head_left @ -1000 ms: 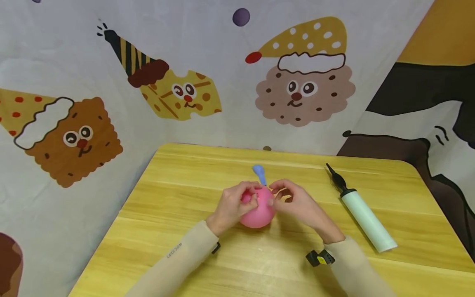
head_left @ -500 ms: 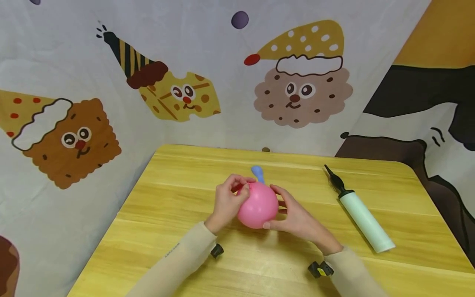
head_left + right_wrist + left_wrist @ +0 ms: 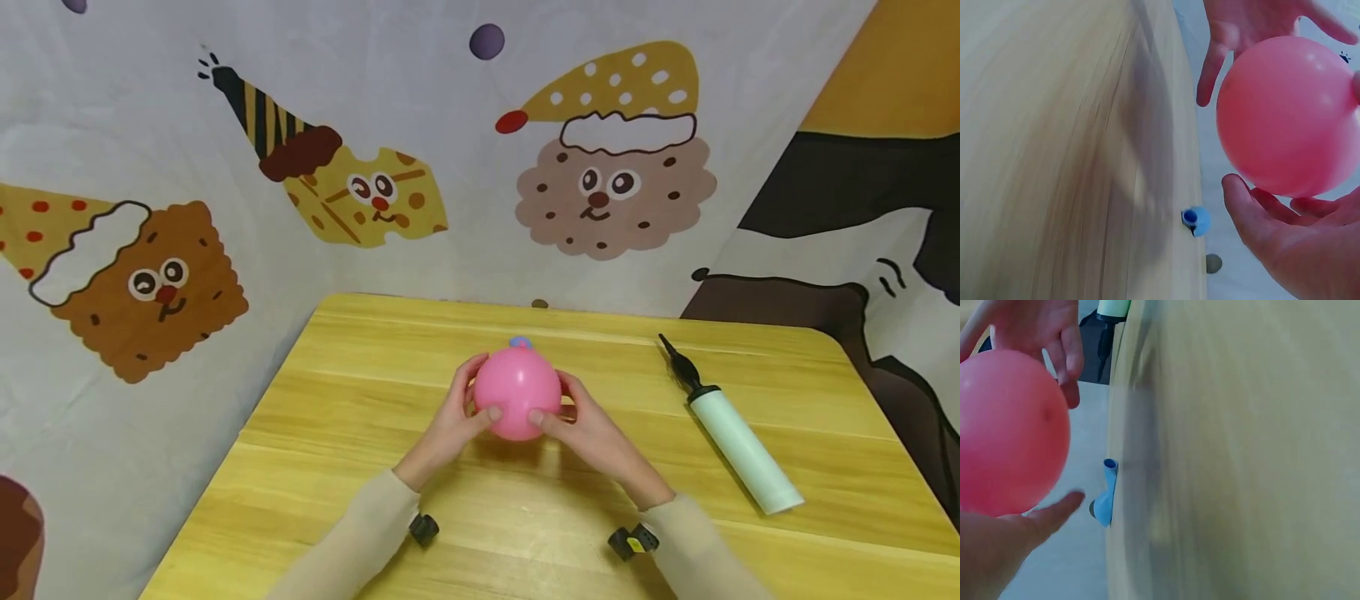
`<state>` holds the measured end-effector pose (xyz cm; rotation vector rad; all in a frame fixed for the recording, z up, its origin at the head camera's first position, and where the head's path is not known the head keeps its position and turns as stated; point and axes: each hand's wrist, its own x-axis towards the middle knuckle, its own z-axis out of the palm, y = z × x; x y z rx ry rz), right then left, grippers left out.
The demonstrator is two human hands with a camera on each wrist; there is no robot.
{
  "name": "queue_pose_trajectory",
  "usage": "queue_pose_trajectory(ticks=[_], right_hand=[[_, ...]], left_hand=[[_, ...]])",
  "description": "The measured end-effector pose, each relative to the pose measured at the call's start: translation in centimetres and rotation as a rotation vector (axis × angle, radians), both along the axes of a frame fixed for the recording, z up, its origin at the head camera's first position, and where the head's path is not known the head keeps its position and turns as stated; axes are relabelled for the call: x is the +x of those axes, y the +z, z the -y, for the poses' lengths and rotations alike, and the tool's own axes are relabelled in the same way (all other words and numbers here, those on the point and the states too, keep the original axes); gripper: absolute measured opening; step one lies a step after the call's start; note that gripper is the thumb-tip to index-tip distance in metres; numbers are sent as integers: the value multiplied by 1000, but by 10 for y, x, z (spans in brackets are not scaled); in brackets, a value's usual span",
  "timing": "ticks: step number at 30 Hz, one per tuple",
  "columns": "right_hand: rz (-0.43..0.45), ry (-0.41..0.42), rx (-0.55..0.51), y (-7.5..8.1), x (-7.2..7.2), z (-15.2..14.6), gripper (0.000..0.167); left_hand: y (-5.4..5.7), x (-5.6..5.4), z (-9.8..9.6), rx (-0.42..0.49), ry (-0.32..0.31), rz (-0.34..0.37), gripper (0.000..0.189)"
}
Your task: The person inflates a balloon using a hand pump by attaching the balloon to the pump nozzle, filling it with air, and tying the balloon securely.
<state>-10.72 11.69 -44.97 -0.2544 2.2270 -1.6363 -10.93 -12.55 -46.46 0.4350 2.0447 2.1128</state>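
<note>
A round, inflated pink balloon (image 3: 517,392) is held between both hands, raised over the table in the wrist views. My left hand (image 3: 452,418) grips its left side, thumb on the near face and fingers around the side. On the right side my right hand (image 3: 592,427) grips it the same way, the thumb low on the front. The balloon's small tied end points away, at the top in the head view. Just behind it an uninflated blue balloon (image 3: 1105,500) lies on the table, mostly hidden in the head view.
A pale green hand pump (image 3: 742,450) with a black nozzle lies on the right of the wooden table (image 3: 337,400). Behind the table hangs a white cloth (image 3: 465,267) printed with cartoon biscuits.
My left hand has let go of the balloon's tied end and moved to its left side. My right hand has taken its right side. The balloon has turned, its tied end now facing away.
</note>
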Motion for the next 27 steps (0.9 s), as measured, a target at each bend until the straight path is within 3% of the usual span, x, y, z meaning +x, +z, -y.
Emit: queue_pose_trajectory(ticks=[3, 6, 11, 14, 22, 27], right_hand=[[-26, 24, 12, 0, -1, 3, 85], [-76, 36, 54, -2, -2, 0, 83], [-181, -6, 159, -2, -4, -19, 74], [-240, -28, 229, -1, -4, -30, 73], [-302, -37, 373, -3, -2, -46, 73], [-322, -40, 405, -3, 0, -50, 70]], left_hand=[[0, 3, 3, -24, 37, 35, 94], [1, 1, 12, -98, 139, 42, 91], [5, -12, 50, -352, 339, -10, 91], [9, -22, 77, -501, 414, -53, 94], [14, -50, 129, -720, 504, -182, 103], [13, -61, 145, -781, 501, -163, 100]])
